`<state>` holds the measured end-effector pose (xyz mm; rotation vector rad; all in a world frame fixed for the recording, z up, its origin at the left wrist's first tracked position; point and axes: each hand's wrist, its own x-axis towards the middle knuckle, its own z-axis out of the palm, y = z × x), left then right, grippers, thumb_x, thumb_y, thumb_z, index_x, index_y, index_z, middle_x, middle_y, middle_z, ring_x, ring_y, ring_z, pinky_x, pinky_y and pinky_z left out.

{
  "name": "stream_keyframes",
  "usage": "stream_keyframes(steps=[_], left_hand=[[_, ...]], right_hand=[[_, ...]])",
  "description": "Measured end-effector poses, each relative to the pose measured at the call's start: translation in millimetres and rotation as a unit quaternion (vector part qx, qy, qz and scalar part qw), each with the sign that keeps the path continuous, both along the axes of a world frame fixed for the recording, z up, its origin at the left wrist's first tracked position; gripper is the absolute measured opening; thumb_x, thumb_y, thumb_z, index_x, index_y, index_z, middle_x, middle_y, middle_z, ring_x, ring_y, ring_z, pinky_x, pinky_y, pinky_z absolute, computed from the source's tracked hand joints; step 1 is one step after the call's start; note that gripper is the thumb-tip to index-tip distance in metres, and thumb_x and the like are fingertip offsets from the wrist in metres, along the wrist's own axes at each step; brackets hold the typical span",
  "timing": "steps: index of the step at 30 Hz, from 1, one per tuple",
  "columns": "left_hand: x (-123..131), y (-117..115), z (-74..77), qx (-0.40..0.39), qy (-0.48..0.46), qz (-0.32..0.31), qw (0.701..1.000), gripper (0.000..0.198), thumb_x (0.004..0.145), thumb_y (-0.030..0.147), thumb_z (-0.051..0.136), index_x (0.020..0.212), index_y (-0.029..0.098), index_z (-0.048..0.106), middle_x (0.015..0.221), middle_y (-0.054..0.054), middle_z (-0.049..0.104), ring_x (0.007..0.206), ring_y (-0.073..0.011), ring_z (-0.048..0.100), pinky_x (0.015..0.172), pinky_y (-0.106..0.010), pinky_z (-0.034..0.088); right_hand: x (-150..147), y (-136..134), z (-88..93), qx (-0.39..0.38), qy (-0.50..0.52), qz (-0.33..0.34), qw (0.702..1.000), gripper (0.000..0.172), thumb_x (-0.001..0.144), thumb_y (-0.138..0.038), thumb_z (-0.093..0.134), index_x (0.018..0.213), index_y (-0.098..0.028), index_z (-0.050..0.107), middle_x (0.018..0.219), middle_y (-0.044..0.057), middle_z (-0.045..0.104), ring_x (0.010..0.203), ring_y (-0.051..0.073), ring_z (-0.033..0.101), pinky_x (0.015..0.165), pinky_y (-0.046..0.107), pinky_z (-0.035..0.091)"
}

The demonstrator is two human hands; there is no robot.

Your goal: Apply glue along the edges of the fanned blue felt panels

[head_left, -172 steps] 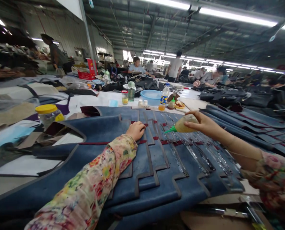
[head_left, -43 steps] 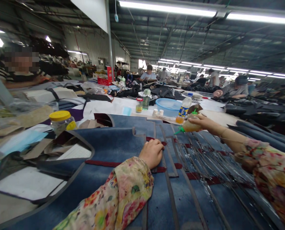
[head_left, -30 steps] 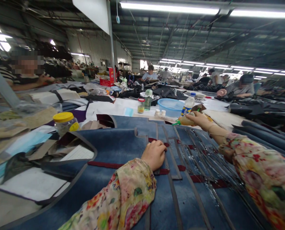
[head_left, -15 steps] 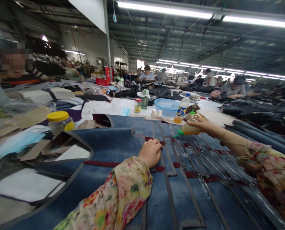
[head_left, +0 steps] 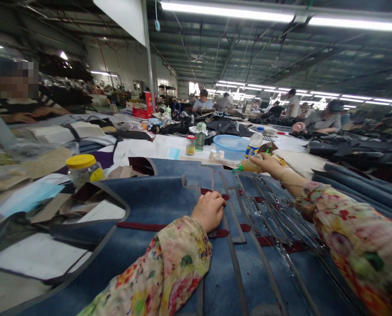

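Note:
Blue leather pieces (head_left: 156, 197) with grey edges and dark red strips overlap in front of me. My left hand (head_left: 209, 210) rests on them, palm down, fingers bent and fingertips on the leather beside a dark red strip (head_left: 224, 197). It holds nothing that I can see. In my right hand (head_left: 270, 164) is a squeeze bottle (head_left: 251, 165) of yellowish liquid, tilted so its green nozzle (head_left: 238, 168) points left and down at the far edge of the leather. Shiny wet lines of clear glue (head_left: 264, 206) run over the strips on the right.
Behind the leather stand a drink bottle (head_left: 254, 144), a blue basin (head_left: 230, 147), a red-lidded jar (head_left: 190, 145) and a green bottle (head_left: 200, 138). A yellow-lidded jar (head_left: 84, 169) is at left. Rolled blue leather (head_left: 363, 193) lies at right. Several people sit or stand farther off.
My right hand has moved the squeeze bottle away from me and slightly left, toward the far edge of the leather. My left hand has stayed in place on the leather.

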<state>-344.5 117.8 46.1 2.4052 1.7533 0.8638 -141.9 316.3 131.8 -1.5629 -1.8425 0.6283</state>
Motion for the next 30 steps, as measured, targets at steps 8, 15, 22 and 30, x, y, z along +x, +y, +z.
stream_keyframes(steps=[8, 15, 22, 30], left_hand=[[0.6, -0.4, 0.7, -0.002, 0.005, 0.0, 1.0, 0.021, 0.084, 0.019, 0.043, 0.092, 0.023, 0.062, 0.101, -0.001, 0.06, 0.094, -0.0177, 0.051, 0.081, -0.032, 0.04], [0.7, 0.6, 1.4, 0.0, 0.01, -0.005, 1.0, 0.022, 0.084, 0.018, 0.042, 0.092, 0.022, 0.062, 0.102, -0.002, 0.06, 0.094, -0.0181, 0.051, 0.08, -0.033, 0.04], [0.1, -0.3, 2.0, -0.003, 0.002, -0.006, 1.0, 0.022, 0.083, 0.017, 0.043, 0.093, 0.022, 0.062, 0.102, -0.002, 0.06, 0.095, -0.0178, 0.051, 0.083, -0.032, 0.041], [-0.2, 0.4, 1.7, -0.006, 0.0, -0.009, 1.0, 0.021, 0.083, 0.017, 0.044, 0.092, 0.022, 0.063, 0.101, -0.002, 0.059, 0.095, -0.018, 0.051, 0.084, -0.033, 0.04]], right_hand=[[20.3, -21.2, 4.7, -0.084, 0.031, 0.057, 0.994, 0.05, 0.074, -0.049, 0.058, 0.113, -0.018, 0.053, 0.11, 0.014, 0.061, 0.081, 0.022, 0.062, 0.047, 0.025, 0.05], [50.9, -64.6, 8.9, -0.106, 0.017, 0.097, 0.99, 0.049, 0.075, -0.052, 0.059, 0.111, -0.019, 0.055, 0.107, 0.011, 0.062, 0.087, 0.023, 0.061, 0.059, 0.028, 0.052], [53.5, -63.3, 0.3, -0.014, 0.0, 0.138, 0.99, 0.051, 0.075, -0.055, 0.056, 0.11, -0.017, 0.056, 0.11, 0.009, 0.062, 0.1, 0.025, 0.057, 0.084, 0.036, 0.047], [57.8, -84.1, 5.7, -0.023, -0.068, 0.14, 0.988, 0.048, 0.073, -0.057, 0.057, 0.105, -0.021, 0.059, 0.105, 0.007, 0.063, 0.099, 0.027, 0.057, 0.084, 0.037, 0.046]])
